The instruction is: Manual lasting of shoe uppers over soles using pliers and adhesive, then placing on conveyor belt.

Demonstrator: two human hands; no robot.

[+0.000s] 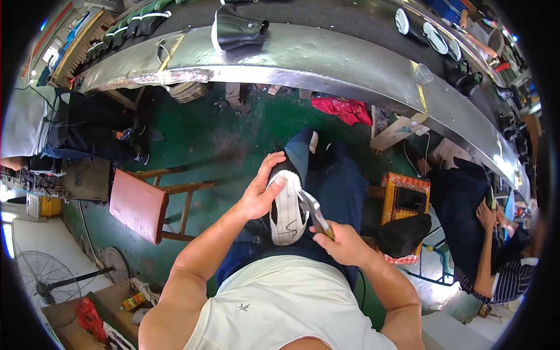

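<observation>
while a wire fan (44, 286) stands at near left, with a person's dark-trousered legs (87, 125) farther off, a pink-topped stool (139, 205) sits between them and the centre. at the far side, a black boot (236, 30) rests on the long metal counter (326, 49). at centre, the bare left hand (261, 189) grasps a shoe (287, 213) over the lap, pale underside up, thumb across its far end. just right, the right hand (341, 244) is wrapped around the handle of a metal-headed tool (315, 213), its head at the underside's right edge; whether they touch, i cannot tell. the step in hand seems to be working that edge; the next move likely calls for a steady left hold and careful tool placement. farther right, a dark phone (411, 200) lies on an orange-patterned seat (389, 201), beside a co-worker in stripes (504, 281).
</observation>
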